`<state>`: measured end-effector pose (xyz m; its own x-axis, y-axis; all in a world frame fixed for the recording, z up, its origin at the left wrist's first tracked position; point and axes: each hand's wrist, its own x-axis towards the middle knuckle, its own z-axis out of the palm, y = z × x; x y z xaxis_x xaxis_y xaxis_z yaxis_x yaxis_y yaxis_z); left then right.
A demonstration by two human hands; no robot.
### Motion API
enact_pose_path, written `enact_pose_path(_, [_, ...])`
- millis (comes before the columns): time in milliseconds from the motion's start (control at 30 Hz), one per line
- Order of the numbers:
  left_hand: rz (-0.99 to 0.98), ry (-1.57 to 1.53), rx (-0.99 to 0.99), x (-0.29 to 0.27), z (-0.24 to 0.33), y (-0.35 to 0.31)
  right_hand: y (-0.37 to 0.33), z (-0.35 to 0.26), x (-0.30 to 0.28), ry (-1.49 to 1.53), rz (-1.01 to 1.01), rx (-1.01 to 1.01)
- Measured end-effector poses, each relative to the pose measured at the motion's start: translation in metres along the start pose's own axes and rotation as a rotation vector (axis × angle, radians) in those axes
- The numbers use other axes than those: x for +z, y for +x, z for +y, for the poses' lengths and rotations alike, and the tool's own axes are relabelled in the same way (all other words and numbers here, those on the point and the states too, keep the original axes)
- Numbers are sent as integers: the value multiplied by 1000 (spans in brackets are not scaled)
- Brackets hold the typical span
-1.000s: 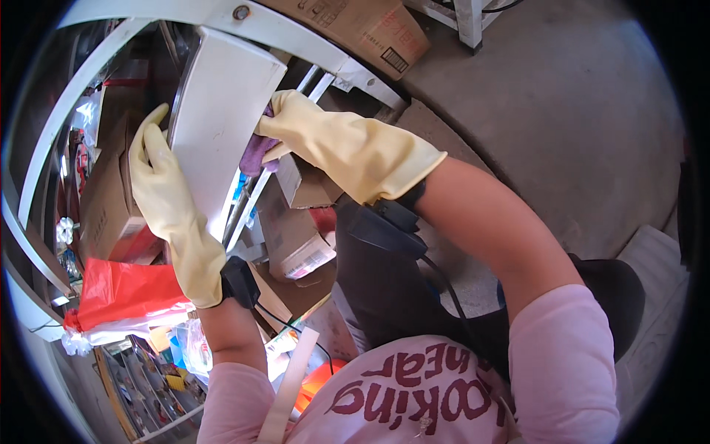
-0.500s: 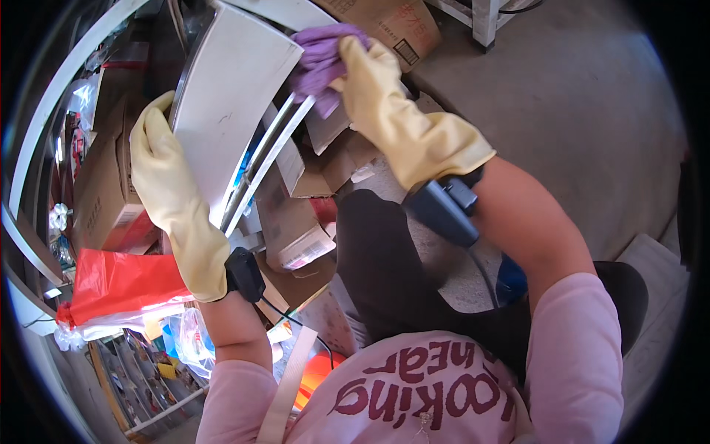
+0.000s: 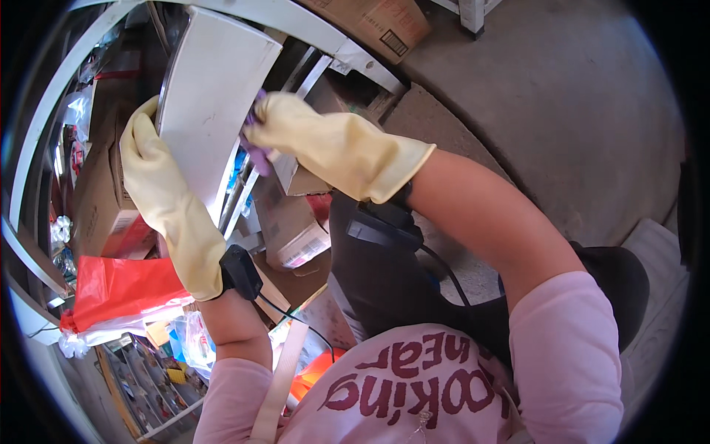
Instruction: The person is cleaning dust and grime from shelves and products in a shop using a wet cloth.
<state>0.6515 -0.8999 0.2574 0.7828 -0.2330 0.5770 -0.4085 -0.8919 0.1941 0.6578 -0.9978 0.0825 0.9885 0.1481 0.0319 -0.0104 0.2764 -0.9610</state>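
Observation:
A white board with a smooth flat face stands tilted in front of me, a few small dark marks on it. My left hand, in a cream rubber glove, is closed round the board's left edge, its fingertips hidden behind. At the right edge, my right hand, gloved the same way, presses a bunched purple cloth against the board's side. Most of the cloth is hidden behind the board and glove. A black device is strapped to each of my wrists, with a cable running from it.
White metal shelf framing curves behind the board. Cardboard boxes lie under it, one near my knee, and another box sits at the back. To the left are a brown carton and a red plastic bag.
My right hand has moved left and nearer with the purple cloth, from the board's far right corner down along its right edge. The board and my left hand have shifted slightly left in view.

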Motion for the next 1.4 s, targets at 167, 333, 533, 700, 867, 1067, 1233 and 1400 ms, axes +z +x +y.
enact_pose_path(167, [-20, 1, 22, -3, -9, 3, -1, 43, 54, 423, -172, 203])
enact_pose_path(333, [-22, 39, 28, -3, -15, 1, 9, 9, 45, 538, -117, -4])
enact_pose_path(533, [-21, -30, -14, -3, -15, 2, -12, -11, -5, 564, -2, -81])
enact_pose_path(700, [27, -50, 7, -5, -19, -1, -20, -24, -43, 585, 123, -127])
enact_pose_path(867, [43, -77, -33, -1, -14, -2, -25, 1, -80, 722, 100, -123])
enact_pose_path(1067, [47, -92, -51, -3, -18, -2, -37, 9, -39, 319, -16, 338])
enact_pose_path(1233, [48, -81, -39, 1, -13, -2, -28, 14, 21, 111, 53, 119])
enact_pose_path(1400, [62, -62, -55, -1, -20, -4, -25, -27, 18, 200, -344, 211])
